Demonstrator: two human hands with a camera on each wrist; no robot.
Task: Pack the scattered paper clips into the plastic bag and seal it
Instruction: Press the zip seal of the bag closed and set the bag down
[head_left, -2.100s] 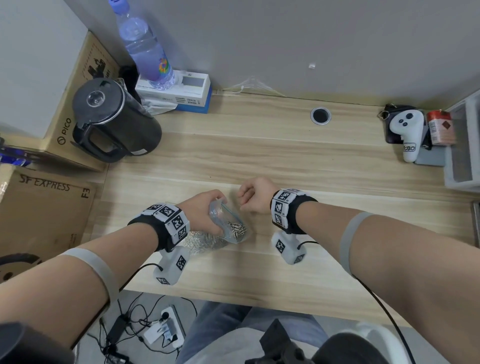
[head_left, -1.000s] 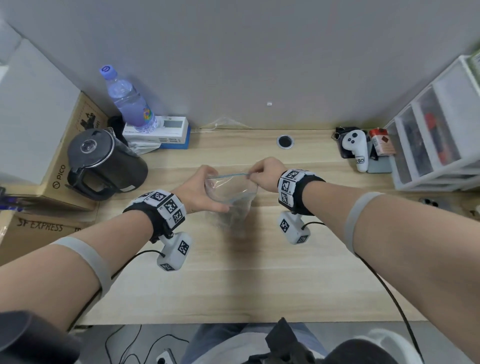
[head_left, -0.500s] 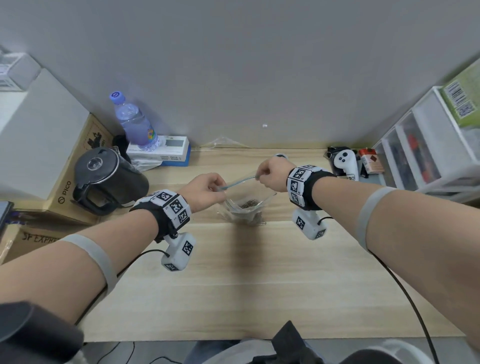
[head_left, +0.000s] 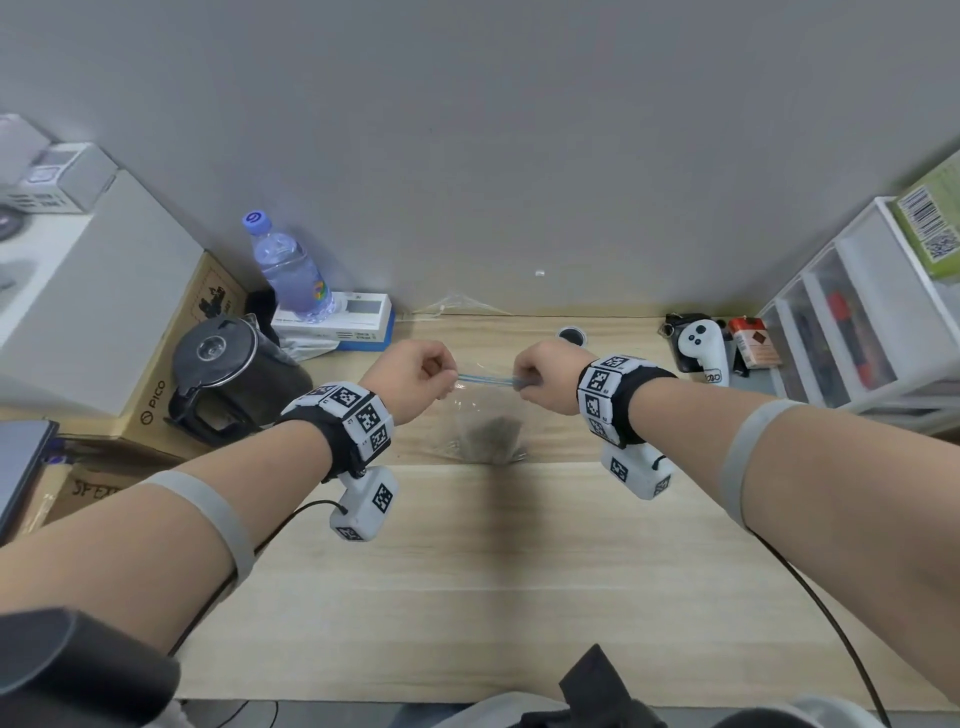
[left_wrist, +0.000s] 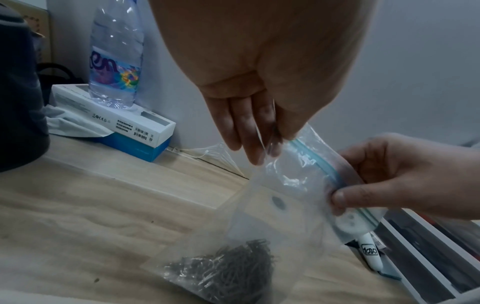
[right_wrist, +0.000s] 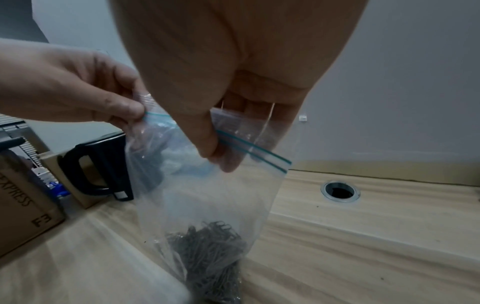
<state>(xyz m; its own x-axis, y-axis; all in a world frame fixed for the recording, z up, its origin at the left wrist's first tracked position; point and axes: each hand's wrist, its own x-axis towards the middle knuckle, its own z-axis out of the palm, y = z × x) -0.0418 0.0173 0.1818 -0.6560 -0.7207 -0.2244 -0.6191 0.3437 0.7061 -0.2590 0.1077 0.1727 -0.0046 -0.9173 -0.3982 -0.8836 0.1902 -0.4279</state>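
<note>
A clear plastic bag (head_left: 485, 410) with a blue zip strip (head_left: 483, 379) hangs upright above the wooden desk (head_left: 467, 571). A dark heap of paper clips (head_left: 491, 434) fills its bottom, also seen in the left wrist view (left_wrist: 223, 267) and right wrist view (right_wrist: 207, 246). My left hand (head_left: 421, 382) pinches the left end of the strip (left_wrist: 275, 142). My right hand (head_left: 545, 376) pinches the right end (right_wrist: 221, 152). The strip is stretched taut between both hands. Whether the zip is pressed closed along its length I cannot tell.
A black kettle (head_left: 228, 374), a water bottle (head_left: 291, 270) on a white box (head_left: 343, 322) and cardboard boxes (head_left: 156, 374) stand at the left. A cable hole (head_left: 571, 335) sits behind the bag. A white controller (head_left: 704, 348) and plastic drawers (head_left: 857, 317) are at the right.
Both hands lifted the bag off the desk and pulled its mouth from a wide oval into a flat taut line. The clips slid to the bag's bottom.
</note>
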